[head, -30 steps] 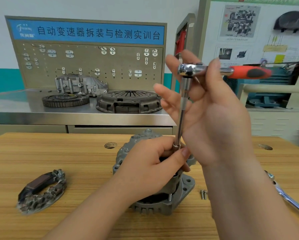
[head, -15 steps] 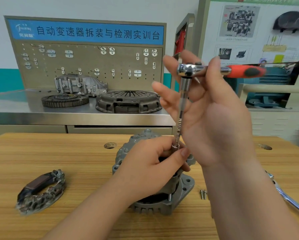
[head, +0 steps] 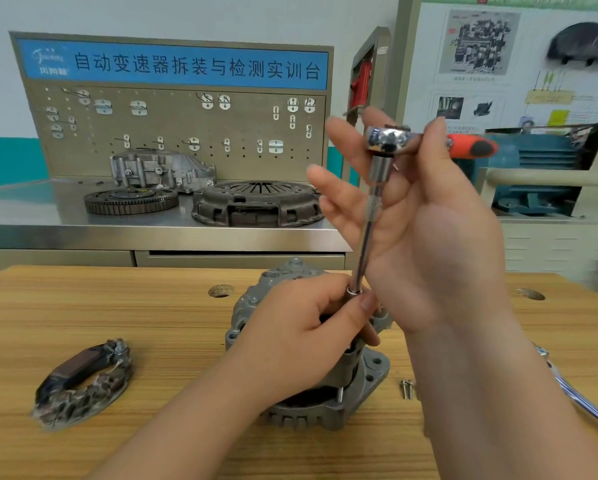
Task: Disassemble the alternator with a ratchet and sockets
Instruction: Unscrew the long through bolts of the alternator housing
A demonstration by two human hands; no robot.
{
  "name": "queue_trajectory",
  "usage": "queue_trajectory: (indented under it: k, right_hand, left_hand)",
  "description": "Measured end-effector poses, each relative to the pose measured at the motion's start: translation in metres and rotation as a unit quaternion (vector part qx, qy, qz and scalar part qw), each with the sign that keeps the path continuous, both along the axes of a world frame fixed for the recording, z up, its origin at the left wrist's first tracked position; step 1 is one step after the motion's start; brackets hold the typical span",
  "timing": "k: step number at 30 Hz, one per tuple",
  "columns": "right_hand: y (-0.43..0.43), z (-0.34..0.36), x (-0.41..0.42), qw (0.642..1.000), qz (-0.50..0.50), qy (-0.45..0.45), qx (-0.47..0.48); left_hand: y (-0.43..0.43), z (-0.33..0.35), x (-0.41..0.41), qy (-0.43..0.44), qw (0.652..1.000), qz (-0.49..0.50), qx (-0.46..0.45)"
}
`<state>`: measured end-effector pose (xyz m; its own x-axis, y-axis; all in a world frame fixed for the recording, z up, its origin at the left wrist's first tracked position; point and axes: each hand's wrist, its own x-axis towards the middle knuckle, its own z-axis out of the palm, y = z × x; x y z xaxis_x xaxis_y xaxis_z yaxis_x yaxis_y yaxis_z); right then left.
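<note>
The grey alternator [head: 359, 403] stands on the wooden table [head: 152, 327], largely covered by my left hand [head: 301, 337]. That hand pinches the small socket [head: 353, 291] at the foot of a long chrome extension bar [head: 365, 251] which rises from the housing. On top of the bar sits the ratchet [head: 387, 140], its red-and-black handle [head: 470, 147] pointing right. My right hand [head: 439, 244] holds the ratchet head between thumb and fingers, palm toward me. The fastener under the socket is hidden.
A removed rectifier piece [head: 83, 382] lies at the left of the table. Two loose screws [head: 407, 389] lie right of the alternator, and a chrome wrench [head: 581, 396] beyond them. Behind, a steel bench carries a clutch cover [head: 256, 202], a flywheel [head: 131, 199] and a gearbox casting.
The ratchet handle has swung a little, so its red grip looks shorter than before. My left hand has stayed on the socket.
</note>
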<state>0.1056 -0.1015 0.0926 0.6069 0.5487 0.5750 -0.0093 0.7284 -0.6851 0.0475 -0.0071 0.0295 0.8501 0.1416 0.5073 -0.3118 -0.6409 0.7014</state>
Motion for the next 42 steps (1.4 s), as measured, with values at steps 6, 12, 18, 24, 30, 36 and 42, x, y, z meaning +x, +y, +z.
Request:
queue_trajectory:
  k: [6, 12, 18, 24, 30, 36, 42]
  right_hand:
    - [0.0006, -0.0014, -0.0008, 0.989, -0.118, -0.085, 0.024]
    - [0.0018, -0.0015, -0.0009, 0.999, -0.028, -0.034, 0.002]
    - [0.0021, -0.0026, -0.0001, 0.993, -0.107, -0.052, -0.001]
    - [0.0023, -0.0007, -0.0024, 0.992, -0.094, -0.087, 0.011]
    - [-0.0004, -0.0007, 0.001, 1.0, -0.009, 0.004, -0.022]
    - [0.002, -0.0024, -0.0021, 0.991, -0.113, -0.072, 0.027]
    - [0.0024, -0.0015, -0.0013, 1.0, -0.021, -0.02, -0.003]
  left_hand:
    - [0.0014, -0.0016, 0.0016, -0.003, 0.999, 0.033, 0.011]
    - [0.0002, -0.0002, -0.001, -0.005, 1.0, -0.005, -0.018]
    - [0.0019, -0.0018, 0.0005, -0.004, 1.0, 0.023, 0.004]
    - [0.002, -0.0022, 0.0014, -0.008, 1.0, 0.011, -0.005]
    - [0.0006, -0.0004, 0.0, -0.005, 1.0, 0.008, 0.008]
    - [0.0023, -0.0027, 0.0027, -0.012, 0.999, 0.029, 0.008]
    - [0.0019, -0.0025, 0.0012, -0.023, 1.0, -0.006, -0.005]
